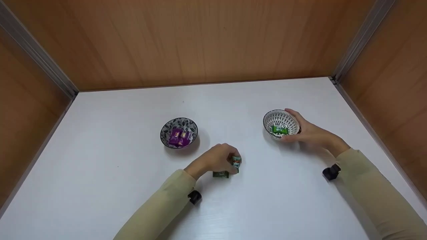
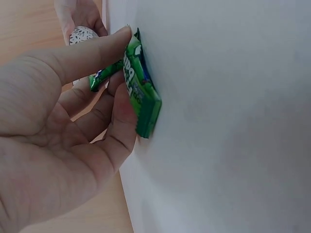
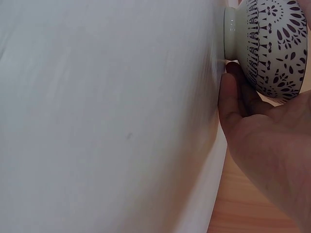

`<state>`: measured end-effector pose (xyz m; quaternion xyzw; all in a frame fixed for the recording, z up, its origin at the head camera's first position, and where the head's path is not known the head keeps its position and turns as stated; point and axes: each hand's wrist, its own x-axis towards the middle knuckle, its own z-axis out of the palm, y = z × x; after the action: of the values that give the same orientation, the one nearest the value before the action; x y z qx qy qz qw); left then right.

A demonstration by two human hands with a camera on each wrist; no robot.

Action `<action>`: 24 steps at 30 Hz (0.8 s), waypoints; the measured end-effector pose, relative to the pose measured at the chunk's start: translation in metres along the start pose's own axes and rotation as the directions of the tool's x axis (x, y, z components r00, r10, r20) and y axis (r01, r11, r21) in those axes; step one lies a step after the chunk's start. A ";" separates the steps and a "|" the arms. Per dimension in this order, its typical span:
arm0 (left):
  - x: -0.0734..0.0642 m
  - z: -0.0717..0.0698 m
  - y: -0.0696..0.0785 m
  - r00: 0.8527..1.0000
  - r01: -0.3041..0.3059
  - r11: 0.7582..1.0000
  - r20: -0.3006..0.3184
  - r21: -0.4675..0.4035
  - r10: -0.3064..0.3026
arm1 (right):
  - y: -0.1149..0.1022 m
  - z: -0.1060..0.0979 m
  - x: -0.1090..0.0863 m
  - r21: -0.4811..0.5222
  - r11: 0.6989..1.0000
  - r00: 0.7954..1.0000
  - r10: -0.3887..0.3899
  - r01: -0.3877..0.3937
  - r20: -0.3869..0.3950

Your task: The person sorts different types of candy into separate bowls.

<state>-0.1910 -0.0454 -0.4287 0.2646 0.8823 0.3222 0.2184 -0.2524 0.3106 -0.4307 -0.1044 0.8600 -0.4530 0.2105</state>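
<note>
My left hand (image 1: 218,158) pinches a green wrapped candy (image 1: 236,160) between thumb and fingers, low over the white table. A second green candy (image 2: 142,90) lies on the table just under that hand, close to the thumb. My right hand (image 1: 310,133) grips the side of a white bowl with dark dashes inside (image 1: 279,116), its thumb and fingers spread round the wall. Inside that bowl rests a green candy (image 1: 279,129). In the right wrist view the patterned outside of the bowl (image 3: 277,48) shows, with its foot at the table.
A dark floral bowl (image 1: 190,125) with several purple wrapped candies (image 1: 180,137) stands left of the white bowl. Wood panels (image 1: 206,40) wall off the back and both sides of the white table (image 1: 100,150).
</note>
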 end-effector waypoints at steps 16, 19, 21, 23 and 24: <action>0.013 -0.006 0.018 0.997 -0.071 0.997 -0.031 -0.027 0.070 | 0.000 0.000 0.001 -0.013 1.000 1.000 0.005 -0.005 -0.006; 0.020 -0.008 0.027 0.997 -0.073 0.993 -0.020 -0.089 0.071 | 0.001 0.001 0.001 -0.021 1.000 1.000 0.012 -0.012 -0.005; 0.025 -0.008 0.032 0.998 -0.066 0.986 -0.017 -0.154 0.064 | 0.001 0.001 0.001 -0.024 0.999 1.000 0.020 -0.021 -0.006; 0.030 -0.009 0.038 0.998 -0.068 0.970 -0.029 -0.234 0.063 | 0.001 0.000 0.000 -0.026 0.999 1.000 0.026 -0.026 -0.008; 0.032 -0.009 0.040 0.997 -0.078 0.958 -0.043 -0.276 0.068 | 0.000 0.000 0.000 -0.026 0.999 1.000 0.027 -0.027 -0.009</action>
<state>-0.2074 -0.0036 -0.4020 0.2583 0.8216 0.4548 0.2265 -0.2524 0.3109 -0.4309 -0.0935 0.8682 -0.4391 0.2114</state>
